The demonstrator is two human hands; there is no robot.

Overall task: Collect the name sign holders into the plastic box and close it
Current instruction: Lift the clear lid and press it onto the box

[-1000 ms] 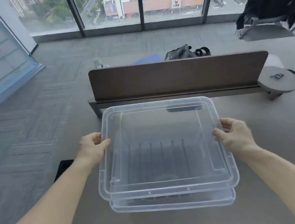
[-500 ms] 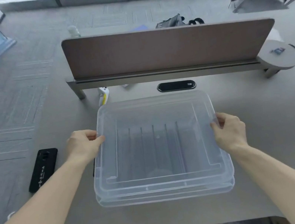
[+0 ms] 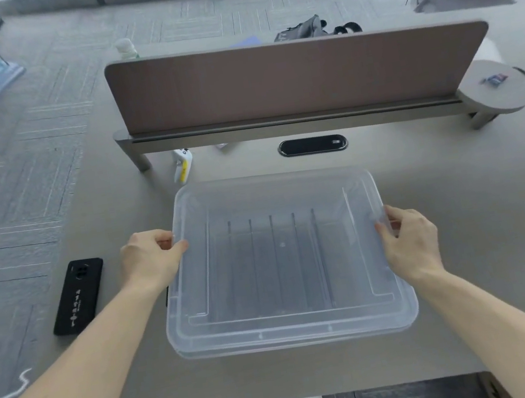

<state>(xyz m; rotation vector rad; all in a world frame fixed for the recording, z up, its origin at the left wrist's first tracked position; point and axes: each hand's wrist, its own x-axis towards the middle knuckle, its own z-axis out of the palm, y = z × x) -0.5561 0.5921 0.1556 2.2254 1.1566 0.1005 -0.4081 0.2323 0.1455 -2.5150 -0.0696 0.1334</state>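
Clear plastic box (image 3: 296, 344) with lid (image 3: 281, 258) on top, gripped at both sides.

Flat on the worktop (image 3: 468, 234), in front of the brown divider (image 3: 296, 78), square to the near edge, base ribs pointing away from the person; long axis hard to judge. Left hand (image 3: 149, 259) with fingers (image 3: 175, 248) clamped on the lid's left rim, right hand (image 3: 411, 243) clamped likewise on the right rim. Black phone (image 3: 77, 295) left of the box.

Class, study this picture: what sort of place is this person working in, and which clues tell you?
Most likely an office: a desk with a brown divider screen, a cable port set into the tabletop, and grey carpet tiles on the floor.
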